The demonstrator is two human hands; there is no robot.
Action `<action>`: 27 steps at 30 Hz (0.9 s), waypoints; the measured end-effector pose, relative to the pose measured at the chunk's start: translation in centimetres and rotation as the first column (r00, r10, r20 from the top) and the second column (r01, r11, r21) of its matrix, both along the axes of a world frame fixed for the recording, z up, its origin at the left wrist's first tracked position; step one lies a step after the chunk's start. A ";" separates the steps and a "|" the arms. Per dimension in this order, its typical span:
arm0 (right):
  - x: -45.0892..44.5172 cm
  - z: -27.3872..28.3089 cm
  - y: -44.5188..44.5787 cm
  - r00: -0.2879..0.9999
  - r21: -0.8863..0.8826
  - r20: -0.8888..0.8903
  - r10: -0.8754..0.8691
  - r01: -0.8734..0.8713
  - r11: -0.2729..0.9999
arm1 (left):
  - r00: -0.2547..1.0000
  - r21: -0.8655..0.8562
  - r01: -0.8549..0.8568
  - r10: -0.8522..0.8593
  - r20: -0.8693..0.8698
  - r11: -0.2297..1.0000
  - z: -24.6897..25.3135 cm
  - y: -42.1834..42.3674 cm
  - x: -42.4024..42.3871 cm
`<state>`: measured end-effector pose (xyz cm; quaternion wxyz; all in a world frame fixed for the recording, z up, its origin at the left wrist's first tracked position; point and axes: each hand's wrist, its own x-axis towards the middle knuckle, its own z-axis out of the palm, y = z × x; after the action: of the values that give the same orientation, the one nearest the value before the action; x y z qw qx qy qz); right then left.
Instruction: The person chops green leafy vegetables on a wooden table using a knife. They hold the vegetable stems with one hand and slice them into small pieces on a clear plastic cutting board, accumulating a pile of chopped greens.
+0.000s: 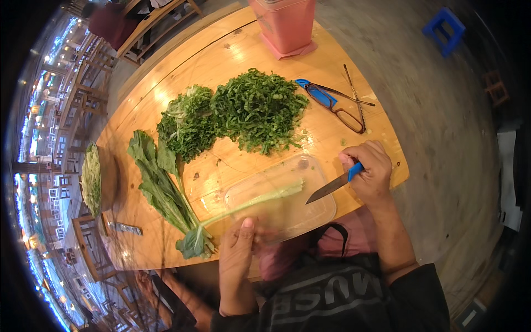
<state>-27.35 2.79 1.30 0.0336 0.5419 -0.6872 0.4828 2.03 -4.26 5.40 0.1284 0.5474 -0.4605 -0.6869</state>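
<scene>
My right hand grips a knife by its blue handle, the blade pointing down and left over a clear plastic lid. My left hand is beside the lid's near left edge, fingers blurred, its hold unclear. A pale green stalk lies slanted over the lid, just beyond that hand. Long leafy greens lie to the left of the lid. Beyond it are two touching heaps of shredded greens, a darker one on the right and a lighter one on the left.
Eyeglasses rest by a blue object at the right. A pink container stands at the table's far end. A bowl of pale shreds is at the left, near a small wrapper. Another person's arms show at the lower left.
</scene>
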 end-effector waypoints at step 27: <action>-0.1 -1.2 0.1 0.996 0.016 -0.008 -0.092 0.092 0.996 | 0.839 -0.840 0.529 -0.228 0.495 0.121 -2.7 0.2 -9.1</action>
<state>-27.48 2.88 0.13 0.0539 0.5116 -0.7153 0.4730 -7.11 -4.09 2.68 0.1969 0.2923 -0.9161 -0.1912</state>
